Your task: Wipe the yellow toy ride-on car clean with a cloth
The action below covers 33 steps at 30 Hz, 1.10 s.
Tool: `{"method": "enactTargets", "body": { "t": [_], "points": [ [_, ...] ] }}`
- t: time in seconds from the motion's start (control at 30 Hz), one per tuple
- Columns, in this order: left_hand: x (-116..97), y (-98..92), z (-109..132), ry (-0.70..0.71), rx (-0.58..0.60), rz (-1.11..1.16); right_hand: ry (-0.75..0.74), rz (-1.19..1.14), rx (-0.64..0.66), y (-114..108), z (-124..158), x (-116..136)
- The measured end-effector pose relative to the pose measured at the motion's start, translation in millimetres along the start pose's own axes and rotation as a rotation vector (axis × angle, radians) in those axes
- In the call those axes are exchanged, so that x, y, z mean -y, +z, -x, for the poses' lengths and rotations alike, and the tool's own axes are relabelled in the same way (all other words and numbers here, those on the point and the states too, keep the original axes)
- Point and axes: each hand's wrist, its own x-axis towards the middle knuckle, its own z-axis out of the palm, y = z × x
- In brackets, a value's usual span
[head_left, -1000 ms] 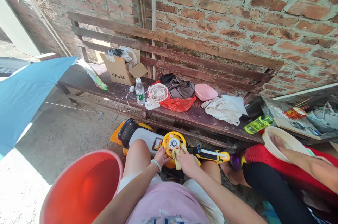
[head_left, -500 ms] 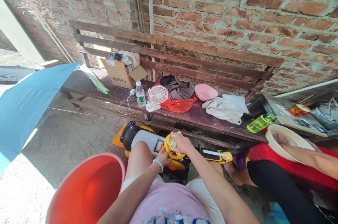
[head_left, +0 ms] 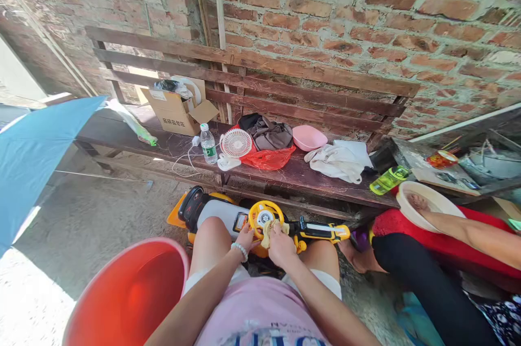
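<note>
We see a long wooden bench (head_left: pixel 285 175) running along the brick wall (head_left: pixel 325 14), with a blue umbrella (head_left: pixel 36 145) at far left and a red basin (head_left: pixel 126 297) by our left knee. Between our knees and the bench lies a yellow and white toy ride-on car (head_left: pixel 220 210), its yellow steering wheel (head_left: pixel 262 214) facing up. On the bench stand a cardboard box (head_left: pixel 175 112), a small white fan (head_left: pixel 235 145), a pink bowl (head_left: pixel 309 138) and a water bottle (head_left: pixel 208 144). Our left hand (head_left: pixel 245 237) closes its fingers on the wheel's near rim. Our right hand (head_left: pixel 280 243) pinches a small yellowish cloth (head_left: pixel 268 229) against the wheel; how tightly is hard to judge. Another person's hand (head_left: pixel 417 202) rests in a white basin (head_left: pixel 442 206) at right.
</note>
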Motion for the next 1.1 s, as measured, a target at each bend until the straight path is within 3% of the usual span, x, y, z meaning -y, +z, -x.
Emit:
{"method": "enactTargets", "body": {
  "t": [0.2, 0.33, 0.47, 0.6, 0.8, 0.87, 0.93, 1.0, 1.1],
  "points": [
    [3, 0.3, -4, 0.035, -0.002, 0.015, -0.040, -0.013, -0.025, 4, 14, 21],
    [4, 0.0, -7, 0.067, 0.002, 0.032, -0.142, -0.102, -0.024, 5, 15, 23],
    [5, -1.4, -7, 0.082, 0.017, 0.035, -0.218, -0.398, -0.010, 3, 10, 12],
    [5, -4.4, -4, 0.046, 0.026, 0.007, -0.247, -0.698, -0.050, -10, 12, -17],
    [2, -0.5, -5, 0.007, -0.036, -0.079, 0.011, -0.619, -0.483, -43, 12, -100],
    [1, 2.4, -6, 0.006, -0.058, -0.121, 0.091, -0.543, -0.467, -39, 7, -121],
    [-1, 3.7, -6, 0.009, -0.067, -0.159, 0.138, -0.465, -0.362, -26, 2, -130],
    [-3, 3.1, -5, 0.015, -0.058, -0.186, 0.191, -0.400, -0.289, -10, -2, -129],
    [-5, 0.5, -3, 0.019, -0.039, -0.212, 0.268, -0.343, -0.292, 3, -6, -124]
  ]
}}
